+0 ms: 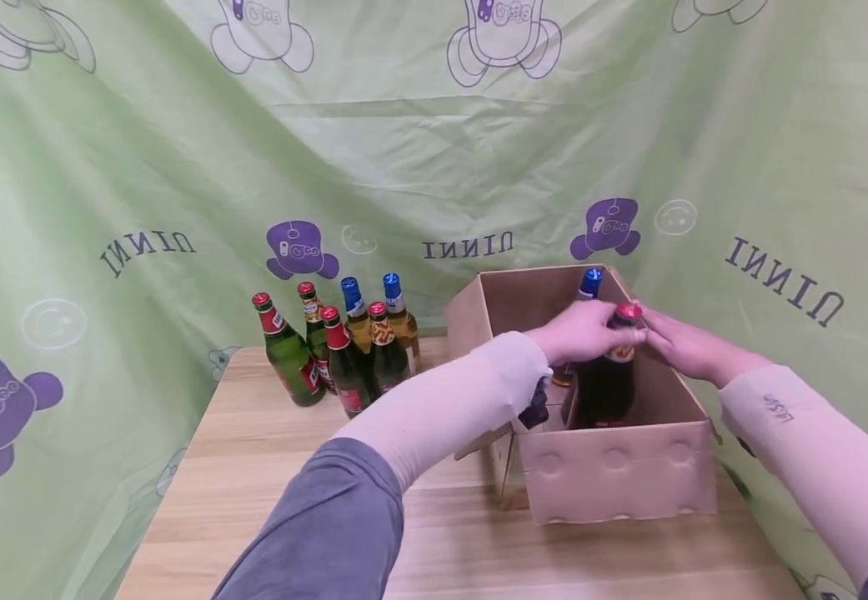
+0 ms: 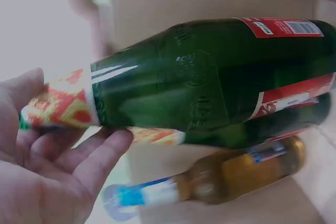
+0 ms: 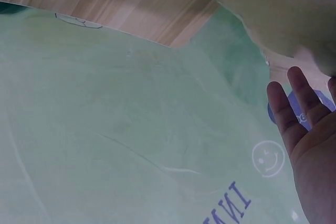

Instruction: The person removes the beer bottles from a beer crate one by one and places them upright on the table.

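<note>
Toward four o'clock, gripping a red-capped bottle (image 1: 604,396) with left hand (image 1: 585,332), with right hand (image 1: 692,342) straight-fingered at rim of the cardboard box (image 1: 617,475).

We record one green glass bottle (image 2: 197,80): red cap (image 1: 629,311), red-and-gold neck label, red body labels, embossed shoulder. Right of centre in the head view, it is nearly upright, cap uppermost, lower body inside an open brown cardboard carton (image 1: 531,296) at frame right, whose front flap (image 1: 617,487) hangs outward. Base hidden from us.
</note>
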The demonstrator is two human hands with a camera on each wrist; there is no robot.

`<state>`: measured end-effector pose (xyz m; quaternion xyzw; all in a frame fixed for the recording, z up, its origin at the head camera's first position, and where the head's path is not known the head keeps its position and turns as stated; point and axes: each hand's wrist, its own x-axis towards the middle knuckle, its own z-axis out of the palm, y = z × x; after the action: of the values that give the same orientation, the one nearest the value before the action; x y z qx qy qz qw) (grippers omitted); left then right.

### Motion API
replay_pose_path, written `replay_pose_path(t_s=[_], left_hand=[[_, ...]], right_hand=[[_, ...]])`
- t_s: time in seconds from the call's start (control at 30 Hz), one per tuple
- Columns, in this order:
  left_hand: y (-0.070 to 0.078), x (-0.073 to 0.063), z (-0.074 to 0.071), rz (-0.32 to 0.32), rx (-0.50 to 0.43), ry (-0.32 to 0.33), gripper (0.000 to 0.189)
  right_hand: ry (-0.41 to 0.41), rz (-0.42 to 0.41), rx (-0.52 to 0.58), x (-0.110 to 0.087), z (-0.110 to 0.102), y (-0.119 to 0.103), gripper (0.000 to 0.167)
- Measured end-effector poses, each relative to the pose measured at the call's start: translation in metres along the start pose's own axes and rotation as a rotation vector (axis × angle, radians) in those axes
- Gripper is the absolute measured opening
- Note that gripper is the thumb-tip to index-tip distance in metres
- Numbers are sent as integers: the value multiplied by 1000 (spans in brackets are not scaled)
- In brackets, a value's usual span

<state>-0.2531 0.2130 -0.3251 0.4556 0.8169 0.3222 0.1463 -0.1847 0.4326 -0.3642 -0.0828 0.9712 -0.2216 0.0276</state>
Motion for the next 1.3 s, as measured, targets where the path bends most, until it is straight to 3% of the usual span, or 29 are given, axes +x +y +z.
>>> replay_pose_path(t_s=[0.17,0.27,0.53,0.7,0.77,0.9,1.03,1.13,1.3], left_hand=[[14,-21,-58,-46,-393,114,29],[26,-38,-97,-32,-528,178,28],[47,-92,-195,4,-606,364,30],[39,-138,-231,49,-538,452,22],[31,-155,-236,33,-460,468,22],[0,-187,-233,-91,-301,470,25],[-51,-222,-213,-214,-177,509,32],[-89,-249,-193,-269,-111,563,37],[-133,-290,-168,-316,-46,657,33]], right_hand=[[-11,-16,3,1,3,1,59],[-13,-23,6,1,6,3,59],[8,-28,24,-2,11,10,58],[17,-38,31,-4,9,13,57],[21,-42,33,-4,7,14,57],[34,-58,29,-4,2,18,57],[43,-76,25,-3,0,20,56],[31,-81,26,-2,2,21,57],[24,-103,28,3,8,18,57]])
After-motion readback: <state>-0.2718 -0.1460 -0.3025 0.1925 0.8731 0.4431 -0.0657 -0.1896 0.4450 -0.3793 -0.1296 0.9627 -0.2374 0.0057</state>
